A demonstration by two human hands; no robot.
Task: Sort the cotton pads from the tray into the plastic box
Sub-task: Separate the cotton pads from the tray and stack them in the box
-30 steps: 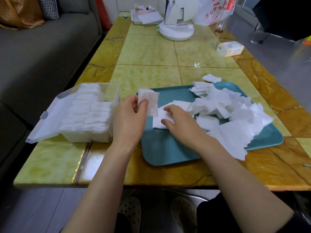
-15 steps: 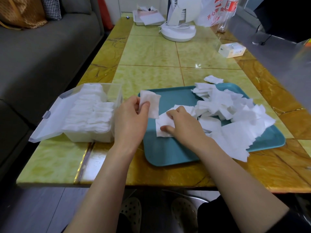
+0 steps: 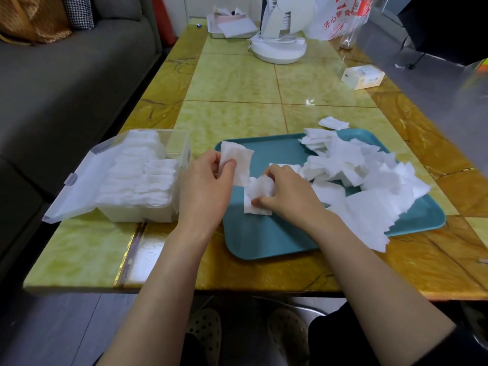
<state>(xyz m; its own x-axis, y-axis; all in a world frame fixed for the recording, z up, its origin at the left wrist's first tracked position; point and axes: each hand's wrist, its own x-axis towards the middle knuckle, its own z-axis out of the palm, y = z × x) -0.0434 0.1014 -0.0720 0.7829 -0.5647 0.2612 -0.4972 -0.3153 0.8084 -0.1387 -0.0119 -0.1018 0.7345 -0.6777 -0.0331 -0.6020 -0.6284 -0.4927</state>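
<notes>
Showing the sorting mid-step, seen from the head camera: the left hand (image 3: 204, 186) pinches one cotton pad (image 3: 239, 163) between thumb and curled fingers, holding it upright over the left edge of the teal tray (image 3: 264, 239). The right hand (image 3: 287, 196) curls its fingers and thumb round a second pad (image 3: 257, 196), which is crumpled and partly raised, its lower edge against the tray floor. Loose pads (image 3: 369, 175) lie heaped across the right half of the tray, several overhanging its near right rim. One stray pad (image 3: 333, 123) lies on the table (image 3: 232, 83) just beyond the tray's far edge. The clear plastic box (image 3: 148, 215) stands on the table just beside the tray, to its left, with its hinged lid (image 3: 79, 186) folded open toward the sofa (image 3: 66, 75). Rows of stacked pads (image 3: 142, 175) fill most of the box, leaving a gap at its far right corner. Farther along the table stand a white fan base (image 3: 277, 48), a small carton (image 3: 363, 77) near the right edge, and a white plastic bag (image 3: 332, 19) with red print
</notes>
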